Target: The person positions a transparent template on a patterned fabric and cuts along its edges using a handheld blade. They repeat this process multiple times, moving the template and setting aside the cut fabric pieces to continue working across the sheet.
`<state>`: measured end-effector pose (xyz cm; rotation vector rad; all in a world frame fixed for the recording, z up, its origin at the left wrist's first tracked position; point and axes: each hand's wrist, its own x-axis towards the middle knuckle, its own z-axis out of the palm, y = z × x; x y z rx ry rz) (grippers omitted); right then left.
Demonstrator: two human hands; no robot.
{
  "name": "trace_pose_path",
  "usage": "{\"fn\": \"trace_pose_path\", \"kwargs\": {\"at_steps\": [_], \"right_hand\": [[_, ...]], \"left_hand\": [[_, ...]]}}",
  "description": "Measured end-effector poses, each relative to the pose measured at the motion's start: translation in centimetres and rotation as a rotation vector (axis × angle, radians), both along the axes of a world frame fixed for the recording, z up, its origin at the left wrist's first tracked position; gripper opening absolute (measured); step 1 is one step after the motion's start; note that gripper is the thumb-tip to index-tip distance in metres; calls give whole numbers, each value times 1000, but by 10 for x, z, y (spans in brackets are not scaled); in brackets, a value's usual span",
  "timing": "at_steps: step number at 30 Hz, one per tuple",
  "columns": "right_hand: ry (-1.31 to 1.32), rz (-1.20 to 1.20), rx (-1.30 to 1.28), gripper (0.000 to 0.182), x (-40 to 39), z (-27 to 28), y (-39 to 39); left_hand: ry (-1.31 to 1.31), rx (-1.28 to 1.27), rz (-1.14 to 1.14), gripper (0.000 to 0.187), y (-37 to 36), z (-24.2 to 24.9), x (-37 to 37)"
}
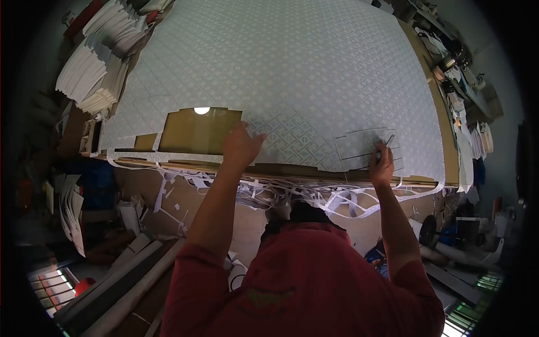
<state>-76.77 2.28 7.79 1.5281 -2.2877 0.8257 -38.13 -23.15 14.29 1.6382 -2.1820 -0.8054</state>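
Note:
A large pale sheet with a lattice pattern (292,67) covers the table, with rectangular openings cut near its front edge. Through the widest opening the brown tabletop (196,132) shows, reflecting a light. My left hand (242,145) rests at the right side of that opening, thumb and fingers apart, holding nothing. Closer to the right end, my right hand (382,163) grips a thin pen-like tool (391,139), its tip pointing up and away. Beside that hand, dark straight lines (351,135) outline a shape on the sheet.
Stacks of white sheets (84,67) lie at the back left. Tangled white strips (337,199) hang below the table's front edge. Long rolls (135,286) lean at the lower left. Tools and papers (457,62) line the right side.

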Motion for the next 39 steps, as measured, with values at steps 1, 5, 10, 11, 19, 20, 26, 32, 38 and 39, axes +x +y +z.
{"fn": "trace_pose_path", "kwargs": {"at_steps": [1, 5, 10, 11, 19, 20, 26, 32, 38, 39], "right_hand": [[28, 12, -1, 29, -1, -1, 0], [-19, -17, 21, 28, -2, -5, 0], [-2, -30, 23, 28, -4, -4, -1], [-23, -34, 32, 29, -3, -4, 0], [26, -42, 15, 30, -6, -6, 0], [6, -53, 32, 31, -5, -4, -1], [-28, -73, 61, 37, -7, -6, 1], [-35, -76, 79, 40, -6, -8, 2], [-14, -58, 69, 38, -6, -7, 2], [-22, -55, 68, 38, -6, -7, 3]], "left_hand": [[13, 10, -17, 75, 1, 2, 1], [83, 75, 9, 76, -1, 10, -1], [42, 92, -55, 81, -4, 10, -17], [54, 82, -52, 84, -5, 8, -18], [53, 19, -29, 85, -20, -17, 4], [132, 92, 29, 86, -22, -19, 6], [154, 14, 65, 88, -39, -28, 8], [637, 296, 117, 87, -53, -66, 14], [844, 400, -56, 99, -45, -67, 7], [836, 395, -48, 99, -46, -61, 9]]}}
